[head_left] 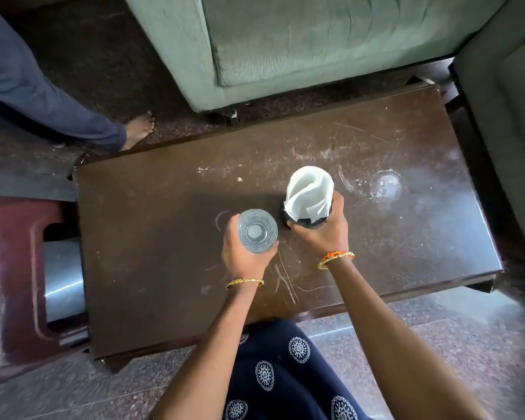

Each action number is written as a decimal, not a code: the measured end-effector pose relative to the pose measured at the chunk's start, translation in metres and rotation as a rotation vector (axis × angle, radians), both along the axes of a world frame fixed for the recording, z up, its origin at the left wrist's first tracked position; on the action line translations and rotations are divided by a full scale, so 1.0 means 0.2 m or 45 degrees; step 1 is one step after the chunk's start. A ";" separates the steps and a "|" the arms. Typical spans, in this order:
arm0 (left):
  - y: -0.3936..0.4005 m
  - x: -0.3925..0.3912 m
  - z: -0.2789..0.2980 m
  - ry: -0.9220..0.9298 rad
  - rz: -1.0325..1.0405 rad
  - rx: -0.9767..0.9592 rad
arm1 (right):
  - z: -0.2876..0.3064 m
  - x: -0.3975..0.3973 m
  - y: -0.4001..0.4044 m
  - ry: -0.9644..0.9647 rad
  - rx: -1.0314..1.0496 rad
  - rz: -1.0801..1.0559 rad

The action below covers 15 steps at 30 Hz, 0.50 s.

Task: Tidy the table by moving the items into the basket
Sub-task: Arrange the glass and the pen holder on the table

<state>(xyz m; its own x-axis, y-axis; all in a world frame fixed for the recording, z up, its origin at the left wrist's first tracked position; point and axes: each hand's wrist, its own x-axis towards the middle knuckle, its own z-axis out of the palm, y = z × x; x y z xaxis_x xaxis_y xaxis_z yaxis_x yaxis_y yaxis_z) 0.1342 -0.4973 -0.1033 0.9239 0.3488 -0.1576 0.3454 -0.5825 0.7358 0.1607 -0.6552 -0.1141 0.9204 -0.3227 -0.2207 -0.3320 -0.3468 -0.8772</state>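
My left hand (243, 256) grips a clear drinking glass (257, 231), seen from above over the middle of the dark brown table (164, 237). My right hand (325, 231) grips a dark holder (311, 221) stuffed with white paper napkins (309, 189), just right of the glass. A second clear glass (386, 185) stands on the table farther right, apart from both hands. No basket is in view.
A maroon plastic stool (15, 283) with a shiny metal piece (62, 280) stands left of the table. A green sofa (285, 40) lies behind the table and another seat (509, 116) at the right. Another person's leg and bare foot (138, 128) are at the far left.
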 end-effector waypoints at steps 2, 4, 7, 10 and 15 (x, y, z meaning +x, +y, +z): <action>0.00 0.00 -0.01 -0.006 0.005 -0.006 | 0.00 0.00 0.00 0.010 -0.009 0.001; -0.01 0.00 -0.02 -0.036 0.007 -0.005 | 0.00 0.01 0.01 0.014 -0.014 0.007; -0.01 0.04 -0.04 -0.057 -0.004 -0.005 | -0.01 0.03 0.01 0.014 -0.011 0.023; -0.01 0.09 -0.07 -0.046 -0.042 0.002 | -0.02 0.06 0.00 0.021 -0.002 0.043; 0.00 0.14 -0.07 -0.024 -0.128 -0.011 | 0.02 0.07 0.00 0.062 0.034 0.129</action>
<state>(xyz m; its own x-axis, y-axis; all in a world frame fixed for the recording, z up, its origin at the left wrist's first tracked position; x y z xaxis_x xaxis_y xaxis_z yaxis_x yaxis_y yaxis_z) 0.1626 -0.4976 -0.1164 0.9569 0.2533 -0.1424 0.2719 -0.6072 0.7466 0.1750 -0.6552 -0.1093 0.9360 -0.2216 -0.2735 -0.3389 -0.3573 -0.8703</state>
